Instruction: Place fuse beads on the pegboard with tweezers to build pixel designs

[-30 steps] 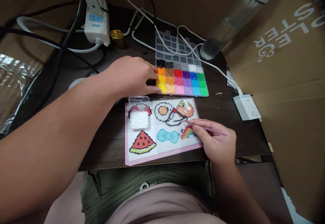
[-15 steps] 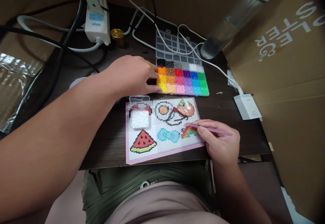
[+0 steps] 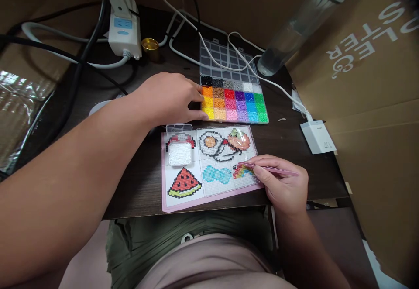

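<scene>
Pink tweezers (image 3: 275, 169) are pinched in my right hand (image 3: 284, 186), their tips low over the rainbow pattern (image 3: 244, 171) on a clear pegboard (image 3: 218, 187). The pegboard lies on a pink-edged pattern sheet (image 3: 183, 204). Whether the tips hold a bead is too small to tell. My left hand (image 3: 173, 99) grips the left edge of an open bead box (image 3: 240, 101), thumb at its near corner and fingers farther up. Beads of many colours fill its compartments. A small clear box of white beads (image 3: 180, 153) stands on the sheet, above the printed watermelon (image 3: 185, 183).
White cables (image 3: 209, 49) cross the bead box's raised lid (image 3: 216, 55). Behind my left hand are a gold cup (image 3: 151, 49) and a power strip (image 3: 124, 31). A clear bottle (image 3: 284, 40) and a white charger (image 3: 317, 137) stand at right, beside cardboard walls (image 3: 369, 101).
My right hand has lowered the tweezers slightly toward me, bringing the tips down onto the rainbow area. My left hand stays at the bead box.
</scene>
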A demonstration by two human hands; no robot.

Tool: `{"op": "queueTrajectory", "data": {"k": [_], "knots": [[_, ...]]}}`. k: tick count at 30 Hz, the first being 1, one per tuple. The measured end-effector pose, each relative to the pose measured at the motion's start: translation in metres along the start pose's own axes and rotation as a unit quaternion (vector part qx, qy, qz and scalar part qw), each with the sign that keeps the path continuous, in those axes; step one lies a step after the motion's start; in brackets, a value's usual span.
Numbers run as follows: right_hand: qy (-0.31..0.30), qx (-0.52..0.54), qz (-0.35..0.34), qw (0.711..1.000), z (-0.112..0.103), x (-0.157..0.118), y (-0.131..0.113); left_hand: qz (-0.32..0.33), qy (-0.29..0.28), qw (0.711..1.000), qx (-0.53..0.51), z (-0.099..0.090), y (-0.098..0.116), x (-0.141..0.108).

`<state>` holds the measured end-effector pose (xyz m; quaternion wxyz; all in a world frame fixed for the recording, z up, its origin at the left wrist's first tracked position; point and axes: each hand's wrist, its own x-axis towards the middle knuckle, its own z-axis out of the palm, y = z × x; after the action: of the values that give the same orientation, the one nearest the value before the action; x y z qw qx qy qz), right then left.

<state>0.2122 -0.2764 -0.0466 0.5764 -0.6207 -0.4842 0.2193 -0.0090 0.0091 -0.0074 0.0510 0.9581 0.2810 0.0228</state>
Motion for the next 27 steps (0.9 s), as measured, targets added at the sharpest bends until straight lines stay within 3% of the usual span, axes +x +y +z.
{"op": "queueTrajectory", "data": {"k": [9,16,27], "knots": [[0.002,-0.019,-0.001,1.0,0.002,0.001,-0.002,-0.028,-0.018,0.999,-0.025,0.0,0.001,0.0],[-0.003,-0.013,-0.004,1.0,0.001,0.001,-0.003,-0.008,-0.009,1.0,0.012,0.0,0.001,0.0],[0.061,-0.025,0.021,0.998,0.005,-0.001,0.008,-0.006,-0.015,1.0,0.024,-0.003,0.004,0.001]]}}
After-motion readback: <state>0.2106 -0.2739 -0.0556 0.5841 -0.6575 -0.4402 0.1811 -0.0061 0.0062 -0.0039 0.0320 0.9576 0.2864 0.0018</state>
